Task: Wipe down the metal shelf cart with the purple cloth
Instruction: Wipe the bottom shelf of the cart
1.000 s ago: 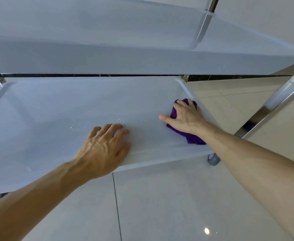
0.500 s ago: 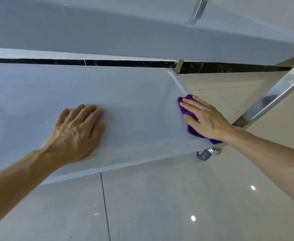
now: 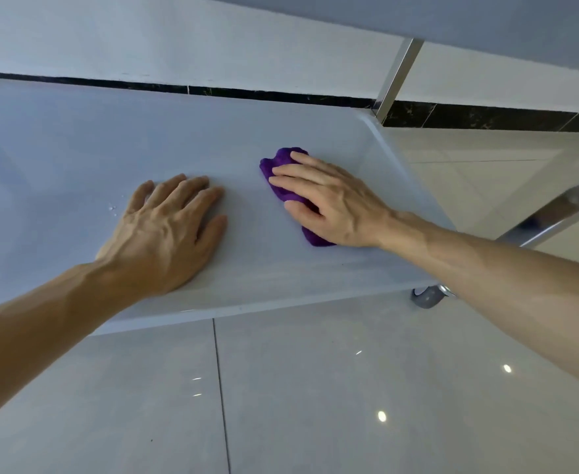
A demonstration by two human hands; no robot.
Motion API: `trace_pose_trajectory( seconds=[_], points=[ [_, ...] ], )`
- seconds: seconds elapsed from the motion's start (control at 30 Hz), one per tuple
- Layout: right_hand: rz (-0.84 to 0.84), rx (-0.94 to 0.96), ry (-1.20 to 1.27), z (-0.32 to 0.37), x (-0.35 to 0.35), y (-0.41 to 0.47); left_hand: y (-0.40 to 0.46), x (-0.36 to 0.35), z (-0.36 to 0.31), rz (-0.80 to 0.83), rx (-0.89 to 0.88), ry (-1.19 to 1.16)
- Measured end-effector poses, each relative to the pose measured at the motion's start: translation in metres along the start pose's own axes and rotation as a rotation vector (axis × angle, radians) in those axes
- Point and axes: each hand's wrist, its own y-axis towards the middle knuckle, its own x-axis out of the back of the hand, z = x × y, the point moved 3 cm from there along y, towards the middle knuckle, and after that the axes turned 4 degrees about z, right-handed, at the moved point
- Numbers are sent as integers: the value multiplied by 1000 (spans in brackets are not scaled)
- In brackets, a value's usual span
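Observation:
The lower shelf (image 3: 76, 148) of the metal cart is a pale grey tray with raised edges, seen from above. A bunched purple cloth (image 3: 281, 165) lies on it right of centre. My right hand (image 3: 329, 200) presses flat on the cloth with straight fingers pointing left. My left hand (image 3: 165, 227) rests palm down on the bare shelf, just left of the cloth, fingers spread. A few water droplets (image 3: 112, 207) sit by my left hand.
The upper shelf (image 3: 486, 15) overhangs the top of the view. A chrome post (image 3: 395, 77) rises at the far right corner, another (image 3: 554, 213) at the near right. A caster wheel (image 3: 426, 297) shows under the front edge. Glossy floor tiles (image 3: 315, 388) lie below.
My right hand has slid the cloth leftward from the shelf's right edge toward the middle. The view has shifted, and my left hand stays flat on the shelf.

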Motion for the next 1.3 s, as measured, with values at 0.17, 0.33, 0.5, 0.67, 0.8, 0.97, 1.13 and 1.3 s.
trace_pose_trajectory(
  seconds=[0.17, 0.33, 0.5, 0.67, 0.8, 0.97, 1.13, 1.3],
  points=[
    [-111, -253, -45, -84, 17, -34, -4, -1, -7, -4, -8, -16],
    [-25, -866, -99, -134, 9, 7, -2, -5, -12, -11, 1, -1],
    [-20, -793, -60, -91, -7, 84, 0, -3, -11, -17, 11, -1],
    [-65, -168, 71, -43, -7, 67, -5, -3, -7, -18, -1, 5],
    [-72, -81, 145, -77, 2, 27, -11, -1, -8, -18, -12, 2],
    [-165, -662, 41, -145, 5, 38, -13, -3, -17, 1, -26, 32],
    [-62, -848, 87, -126, -5, 100, -12, -3, -15, 5, 4, 19],
    [-79, -340, 143, -32, -17, 135, -13, -2, -11, -69, -16, -12]
  ],
)
